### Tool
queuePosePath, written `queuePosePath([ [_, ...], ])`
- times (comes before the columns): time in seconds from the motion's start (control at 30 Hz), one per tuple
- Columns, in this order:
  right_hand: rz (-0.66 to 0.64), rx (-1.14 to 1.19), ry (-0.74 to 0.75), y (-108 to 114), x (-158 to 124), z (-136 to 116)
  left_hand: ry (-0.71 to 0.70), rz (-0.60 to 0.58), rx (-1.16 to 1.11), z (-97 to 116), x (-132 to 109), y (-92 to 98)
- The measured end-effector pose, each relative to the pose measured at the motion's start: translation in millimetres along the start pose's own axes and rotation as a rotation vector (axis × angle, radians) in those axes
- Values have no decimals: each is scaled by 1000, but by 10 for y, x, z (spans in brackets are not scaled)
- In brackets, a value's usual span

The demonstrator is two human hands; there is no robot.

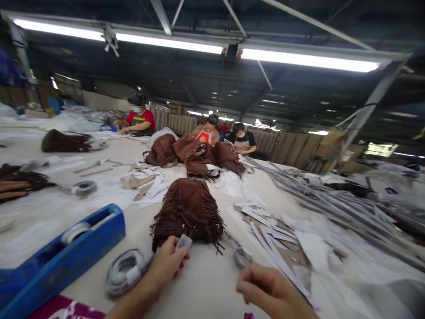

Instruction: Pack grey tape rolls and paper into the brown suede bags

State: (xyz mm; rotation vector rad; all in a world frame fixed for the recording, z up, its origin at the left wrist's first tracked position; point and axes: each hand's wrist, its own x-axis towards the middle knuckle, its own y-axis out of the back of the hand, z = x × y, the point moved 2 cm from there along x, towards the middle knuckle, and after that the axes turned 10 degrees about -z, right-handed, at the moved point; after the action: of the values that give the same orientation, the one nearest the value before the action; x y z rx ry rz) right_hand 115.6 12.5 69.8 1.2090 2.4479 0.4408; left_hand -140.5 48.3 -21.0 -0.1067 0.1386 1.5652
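The person's left hand (168, 262) is pinching a small grey strip (183, 242) between thumb and fingers (177, 258). The strip is sitting at the near edge of a brown fringed bag (187, 212), which is lying on the table (206, 283) just beyond those fingers. A coil of grey tape (124, 271) is resting just to their left, and a blue tape dispenser (66, 254) is sitting farther left. The right hand (270, 290) is hovering apart to the right with its fingers curling inward; blur is hiding whether they are gripping anything. White paper strips (265, 230) are lying just beyond them.
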Motion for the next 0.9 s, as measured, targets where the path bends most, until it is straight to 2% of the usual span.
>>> queuePosePath([
  [0.07,-14,43,111,-301,500,-307,-7,-20,29,20,21,-75],
  [0.1,-24,53,138,-412,703,-376,-9,-29,41,38,23,-102],
  [0.17,-35,48,162,-547,1007,-384,-29,-40,53,89,3,-125],
  [0.27,-38,2,153,-600,1243,-254,-48,-47,48,162,-56,-118],
  [0.4,-38,-45,114,-580,1340,-166,-21,-81,77,178,-90,-114],
  [0.53,-27,-105,70,-569,1362,-178,-75,-109,151,159,-83,-98],
  [0.67,43,-196,20,-578,1372,-168,-115,-112,231,164,-89,-65],
  [0.8,119,-217,-24,-607,1384,-157,-128,-169,162,175,-111,-58],
  [0.9,103,-136,-32,-616,1367,-173,-84,-197,72,152,-99,-70],
])
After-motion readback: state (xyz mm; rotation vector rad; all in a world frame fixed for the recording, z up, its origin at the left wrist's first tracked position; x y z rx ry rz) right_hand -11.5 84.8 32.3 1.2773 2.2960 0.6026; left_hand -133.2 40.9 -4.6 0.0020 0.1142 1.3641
